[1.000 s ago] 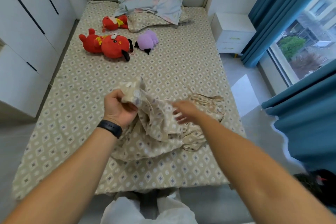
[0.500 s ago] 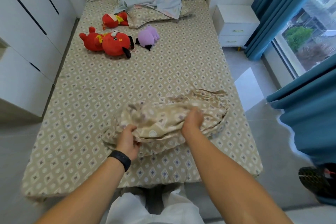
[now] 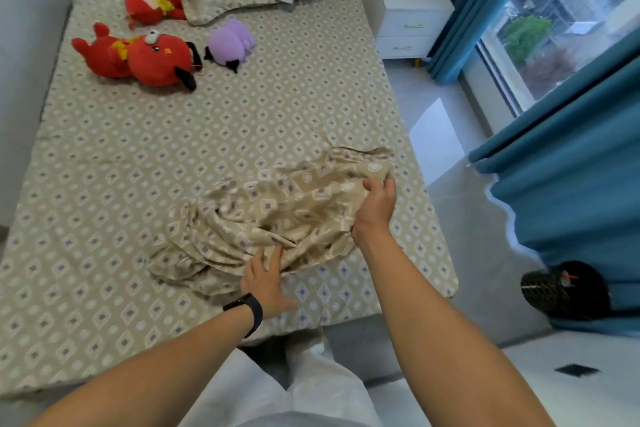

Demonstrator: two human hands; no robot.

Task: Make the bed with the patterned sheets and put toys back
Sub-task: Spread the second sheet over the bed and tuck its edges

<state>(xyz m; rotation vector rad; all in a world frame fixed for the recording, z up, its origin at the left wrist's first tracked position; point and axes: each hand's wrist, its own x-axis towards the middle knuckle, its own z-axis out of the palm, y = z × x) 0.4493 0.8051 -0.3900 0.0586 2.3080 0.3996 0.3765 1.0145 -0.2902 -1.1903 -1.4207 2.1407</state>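
Crumpled patterned cloth (image 3: 277, 218) at bed's 5 o'clock is pinched at its far corner by right hand (image 3: 375, 208), left hand (image 3: 266, 276) laid flat, unclenched, likely for spreading.

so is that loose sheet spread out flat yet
No, bunched. The loose sheet lies crumpled in folds near the bed's foot; the right hand grips one end.

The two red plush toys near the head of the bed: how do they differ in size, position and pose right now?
The larger red toy lies in the open on the sheet, nearer the foot, and its whole body shows. The smaller red toy lies closer to the headboard, beside the pillow, and looks clearly smaller. The larger one lies right beside the purple toy; the smaller one lies apart from it. Both are red with yellow trim, and no hand touches either.
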